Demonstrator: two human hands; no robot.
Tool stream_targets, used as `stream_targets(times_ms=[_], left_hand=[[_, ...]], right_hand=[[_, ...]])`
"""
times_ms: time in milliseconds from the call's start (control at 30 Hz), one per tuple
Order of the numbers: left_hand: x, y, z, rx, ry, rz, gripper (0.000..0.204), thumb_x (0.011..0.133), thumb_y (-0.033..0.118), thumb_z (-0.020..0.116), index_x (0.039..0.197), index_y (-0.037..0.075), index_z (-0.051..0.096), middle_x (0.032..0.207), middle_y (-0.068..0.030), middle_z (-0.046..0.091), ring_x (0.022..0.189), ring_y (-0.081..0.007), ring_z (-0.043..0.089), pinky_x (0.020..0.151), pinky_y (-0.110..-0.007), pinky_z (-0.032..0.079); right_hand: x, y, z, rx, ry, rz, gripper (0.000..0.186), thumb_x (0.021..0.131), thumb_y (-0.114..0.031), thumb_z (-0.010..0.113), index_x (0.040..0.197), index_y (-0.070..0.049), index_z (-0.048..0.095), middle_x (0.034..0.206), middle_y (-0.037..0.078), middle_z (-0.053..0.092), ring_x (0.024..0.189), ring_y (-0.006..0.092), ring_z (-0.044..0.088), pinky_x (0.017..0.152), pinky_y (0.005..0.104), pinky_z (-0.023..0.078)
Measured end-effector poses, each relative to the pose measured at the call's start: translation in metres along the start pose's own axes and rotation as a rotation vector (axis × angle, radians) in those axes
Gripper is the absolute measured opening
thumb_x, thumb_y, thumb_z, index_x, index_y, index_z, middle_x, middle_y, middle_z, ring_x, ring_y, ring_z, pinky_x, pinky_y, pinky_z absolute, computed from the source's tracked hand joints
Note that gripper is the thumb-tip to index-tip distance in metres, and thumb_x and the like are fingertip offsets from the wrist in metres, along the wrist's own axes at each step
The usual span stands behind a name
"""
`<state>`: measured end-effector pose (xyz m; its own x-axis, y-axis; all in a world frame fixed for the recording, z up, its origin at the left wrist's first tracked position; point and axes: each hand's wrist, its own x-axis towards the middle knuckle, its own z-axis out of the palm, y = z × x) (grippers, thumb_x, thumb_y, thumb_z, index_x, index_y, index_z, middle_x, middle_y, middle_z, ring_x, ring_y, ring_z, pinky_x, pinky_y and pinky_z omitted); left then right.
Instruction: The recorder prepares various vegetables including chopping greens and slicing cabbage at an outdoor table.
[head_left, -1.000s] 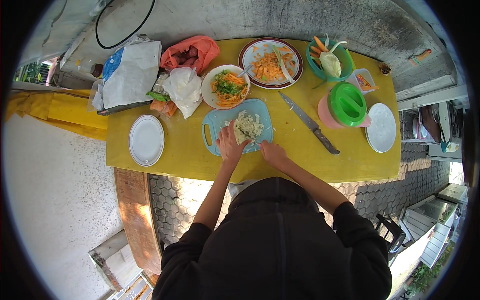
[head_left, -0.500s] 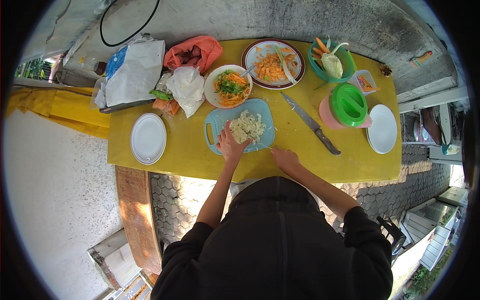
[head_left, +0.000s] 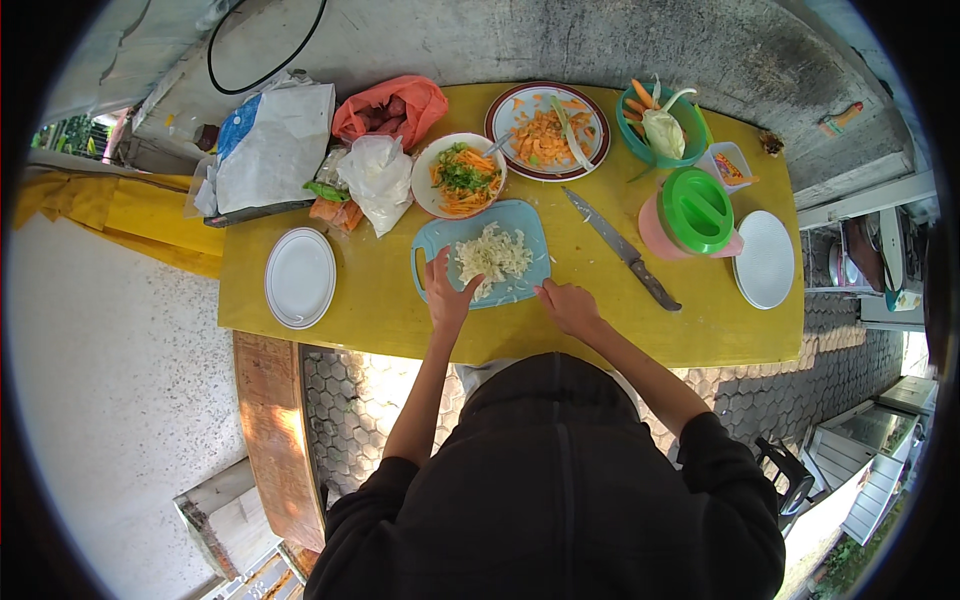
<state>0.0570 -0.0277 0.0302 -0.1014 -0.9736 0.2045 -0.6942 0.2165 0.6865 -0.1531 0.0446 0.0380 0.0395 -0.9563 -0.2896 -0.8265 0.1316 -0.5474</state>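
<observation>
A heap of finely chopped pale vegetable, apparently cabbage (head_left: 496,252), lies on a light blue cutting board (head_left: 430,240). My left hand (head_left: 447,298) rests at the board's near left part, thumb and fingers apart, with the fingertips at the left edge of the heap. At the board's near right corner, my right hand (head_left: 570,307) is closed around the handle of a knife (head_left: 522,291). Its thin blade points left over the board, and the fingers hide the handle.
Beyond the board stand a bowl of shredded carrot and greens (head_left: 421,185) and a plate of chopped carrot (head_left: 496,135). A large knife (head_left: 625,250) lies to the right, near a green-lidded pitcher (head_left: 697,215). Plates (head_left: 299,278) flank the workspace; bags (head_left: 375,180) sit far left.
My left hand has drawn back left from the top of the heap, its fingers now beside it. My right hand has shifted slightly, still gripping the knife.
</observation>
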Motion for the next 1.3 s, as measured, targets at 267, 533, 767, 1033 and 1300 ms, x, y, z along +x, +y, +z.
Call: stream_targets(times_ms=[267,533,767,1033,1300], left_hand=[[-0.018,-0.023,-0.018,0.137,-0.128,-0.006,0.05,0.062,0.027,0.078,0.1,0.001,0.057,0.08,-0.0133,0.057,0.071,-0.0253,0.057,0.063,-0.034,0.047],[-0.015,-0.009,0.007,0.145,-0.186,-0.023,0.044,0.062,0.03,0.075,0.092,0.001,0.06,0.078,-0.0096,0.058,0.076,-0.0285,0.054,0.067,-0.037,0.044],[-0.017,0.023,0.012,0.154,-0.024,-0.068,0.071,0.057,0.041,0.077,0.111,0.006,0.048,0.09,-0.0117,0.051,0.084,-0.0292,0.051,0.071,-0.038,0.042],[-0.005,0.026,0.02,0.157,-0.046,0.477,0.04,0.061,0.033,0.073,0.096,0.02,0.06,0.099,-0.0036,0.045,0.094,-0.0251,0.043,0.077,-0.04,0.035],[0.026,0.015,0.015,0.138,-0.139,0.616,0.015,0.064,0.018,0.069,0.078,0.02,0.065,0.091,0.0006,0.048,0.091,-0.0231,0.045,0.074,-0.038,0.035]], right_hand=[[0.032,0.019,-0.005,-0.249,0.114,-0.349,0.033,0.091,-0.038,0.036,0.08,-0.011,0.052,0.051,0.012,0.053,0.046,0.0311,0.055,0.043,0.0425,0.044],[0.028,0.015,0.012,-0.325,0.085,-0.252,0.034,0.09,-0.038,0.039,0.078,-0.01,0.054,0.052,0.011,0.055,0.047,0.0319,0.057,0.046,0.043,0.047],[0.03,0.001,-0.003,0.024,-0.254,0.026,0.047,0.091,-0.042,0.031,0.085,-0.005,0.059,0.075,0.021,0.06,0.076,0.0376,0.059,0.069,0.047,0.047],[0.027,-0.013,-0.007,0.238,-0.305,0.083,0.049,0.09,-0.037,0.031,0.083,0.002,0.059,0.086,0.024,0.059,0.081,0.0409,0.056,0.075,0.0466,0.043],[0.006,-0.02,-0.053,0.175,-0.204,0.129,0.047,0.088,-0.037,0.033,0.081,0.001,0.06,0.082,0.023,0.06,0.079,0.0399,0.057,0.076,0.0473,0.043]])
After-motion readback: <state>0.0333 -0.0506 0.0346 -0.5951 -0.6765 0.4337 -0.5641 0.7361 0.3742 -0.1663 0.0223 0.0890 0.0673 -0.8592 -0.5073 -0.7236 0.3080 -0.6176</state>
